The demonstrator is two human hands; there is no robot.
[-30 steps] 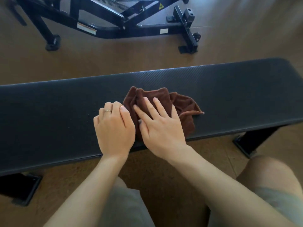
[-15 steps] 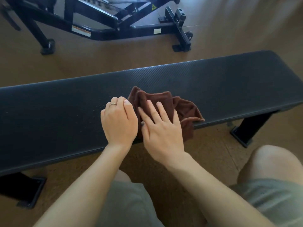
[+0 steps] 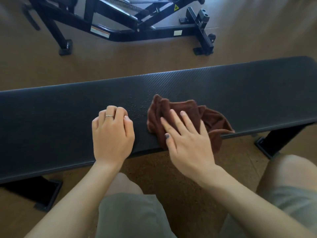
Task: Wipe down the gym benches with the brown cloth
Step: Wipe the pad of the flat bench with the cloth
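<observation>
The brown cloth (image 3: 180, 115) lies bunched on the black padded bench (image 3: 248, 86), at its near edge, one corner hanging over. The right hand (image 3: 187, 140) presses flat on the cloth with fingers straight; the left hand (image 3: 112, 134), fingers curled and grasping nothing, rests on the bench left of the cloth.

Crumpled brown cloth (image 3: 181, 109) on black bench (image 3: 68, 114)
</observation>
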